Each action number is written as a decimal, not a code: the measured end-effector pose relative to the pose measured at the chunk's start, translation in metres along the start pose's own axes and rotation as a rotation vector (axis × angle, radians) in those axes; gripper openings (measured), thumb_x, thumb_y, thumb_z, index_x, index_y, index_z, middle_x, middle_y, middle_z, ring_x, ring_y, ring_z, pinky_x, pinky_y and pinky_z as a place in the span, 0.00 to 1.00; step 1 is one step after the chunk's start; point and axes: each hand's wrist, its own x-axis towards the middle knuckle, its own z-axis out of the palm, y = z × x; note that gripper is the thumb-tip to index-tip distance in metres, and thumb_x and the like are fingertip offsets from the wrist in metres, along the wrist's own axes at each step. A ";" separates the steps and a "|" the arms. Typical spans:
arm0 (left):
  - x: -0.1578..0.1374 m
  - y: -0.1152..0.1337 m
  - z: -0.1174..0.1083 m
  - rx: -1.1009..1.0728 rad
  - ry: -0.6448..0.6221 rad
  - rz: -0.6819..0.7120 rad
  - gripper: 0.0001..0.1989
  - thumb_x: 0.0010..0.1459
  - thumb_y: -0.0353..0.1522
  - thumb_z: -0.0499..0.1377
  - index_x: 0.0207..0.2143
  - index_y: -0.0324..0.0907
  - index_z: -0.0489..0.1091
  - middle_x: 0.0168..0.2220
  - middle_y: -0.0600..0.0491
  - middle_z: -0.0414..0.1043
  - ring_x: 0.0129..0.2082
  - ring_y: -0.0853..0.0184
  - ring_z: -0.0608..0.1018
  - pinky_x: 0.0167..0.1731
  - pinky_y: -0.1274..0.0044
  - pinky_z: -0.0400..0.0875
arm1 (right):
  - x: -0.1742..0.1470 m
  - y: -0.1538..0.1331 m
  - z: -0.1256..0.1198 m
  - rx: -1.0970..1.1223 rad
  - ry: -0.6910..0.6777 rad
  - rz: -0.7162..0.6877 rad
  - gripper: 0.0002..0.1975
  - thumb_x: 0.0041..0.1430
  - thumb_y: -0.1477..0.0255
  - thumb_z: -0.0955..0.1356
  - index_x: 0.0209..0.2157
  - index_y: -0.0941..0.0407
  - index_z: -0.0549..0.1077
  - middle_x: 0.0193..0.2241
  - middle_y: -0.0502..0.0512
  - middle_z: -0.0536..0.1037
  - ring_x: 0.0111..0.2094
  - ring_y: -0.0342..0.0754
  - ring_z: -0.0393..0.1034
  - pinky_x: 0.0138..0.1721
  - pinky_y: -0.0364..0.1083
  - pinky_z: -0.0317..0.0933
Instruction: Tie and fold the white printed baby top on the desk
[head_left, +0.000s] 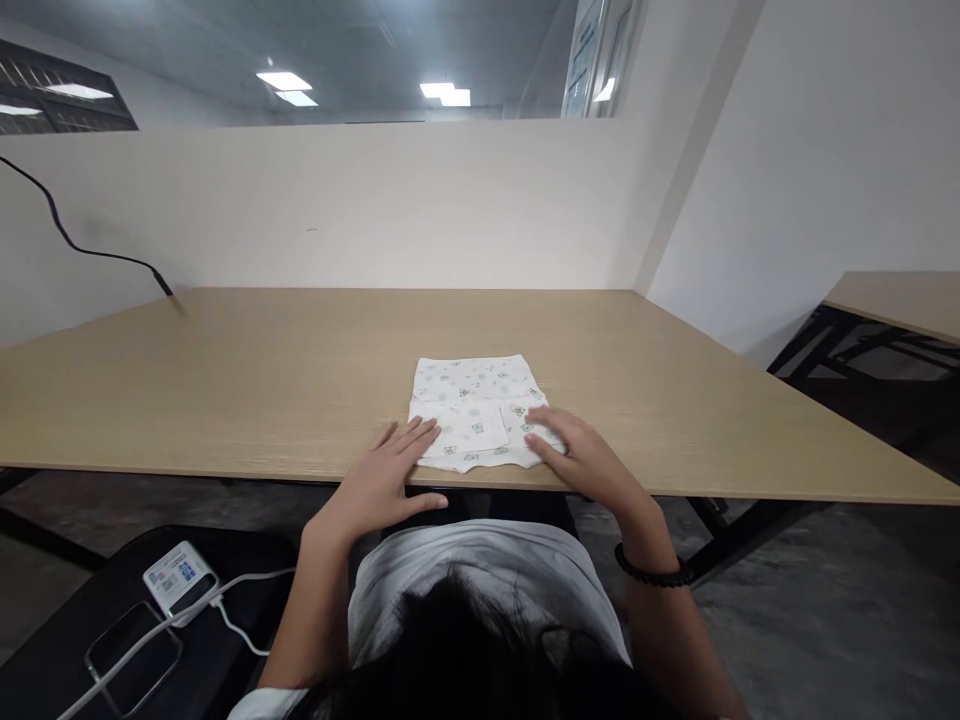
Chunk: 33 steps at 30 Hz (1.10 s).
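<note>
A white cloth garment [472, 380] with a small green and grey print lies on the table near its front edge. Part of it is folded over, so a smaller layer rests on its lower half. My left hand [382, 480] is open, its fingertips flat on the lower left part of the cloth and its thumb stretched out past the table's edge. Over the right side of the cloth is my right hand [585, 455], thumb and fingers apart with a gap between them. This hand covers the cloth's lower right edge.
The wooden table [300, 360] ends at a white partition [390, 210]. A black cable [97, 252] reaches the table's left rear. At lower left, a white device [180, 580] with a white cord and a clear frame lie on a black chair [247, 550]. Another table [900, 300] stands right.
</note>
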 end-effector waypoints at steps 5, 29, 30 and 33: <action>-0.021 -0.001 0.007 -0.077 0.123 0.114 0.25 0.62 0.38 0.61 0.61 0.50 0.64 0.60 0.50 0.67 0.62 0.59 0.68 0.64 0.62 0.64 | -0.041 -0.001 -0.028 -0.004 -0.315 -0.011 0.31 0.61 0.52 0.70 0.61 0.51 0.68 0.62 0.58 0.64 0.65 0.58 0.56 0.65 0.58 0.55; 0.017 -0.012 -0.004 -0.759 0.423 -0.210 0.21 0.59 0.46 0.60 0.46 0.40 0.69 0.37 0.47 0.75 0.34 0.65 0.78 0.32 0.78 0.74 | -0.006 0.006 -0.010 0.257 0.242 0.193 0.17 0.69 0.57 0.61 0.40 0.57 0.70 0.28 0.54 0.76 0.31 0.49 0.71 0.31 0.44 0.64; 0.024 -0.013 -0.004 -0.787 0.435 -0.267 0.24 0.58 0.47 0.60 0.50 0.40 0.66 0.36 0.49 0.74 0.32 0.66 0.77 0.29 0.80 0.72 | 0.002 0.007 -0.007 0.284 0.254 0.253 0.18 0.68 0.55 0.62 0.42 0.57 0.69 0.28 0.53 0.76 0.29 0.49 0.71 0.29 0.44 0.63; 0.034 -0.019 -0.003 -0.805 0.470 -0.402 0.32 0.55 0.46 0.63 0.56 0.43 0.55 0.34 0.54 0.71 0.27 0.71 0.74 0.25 0.84 0.67 | 0.014 0.012 0.000 0.331 0.259 0.373 0.25 0.61 0.55 0.67 0.51 0.58 0.64 0.31 0.55 0.78 0.30 0.49 0.72 0.30 0.44 0.64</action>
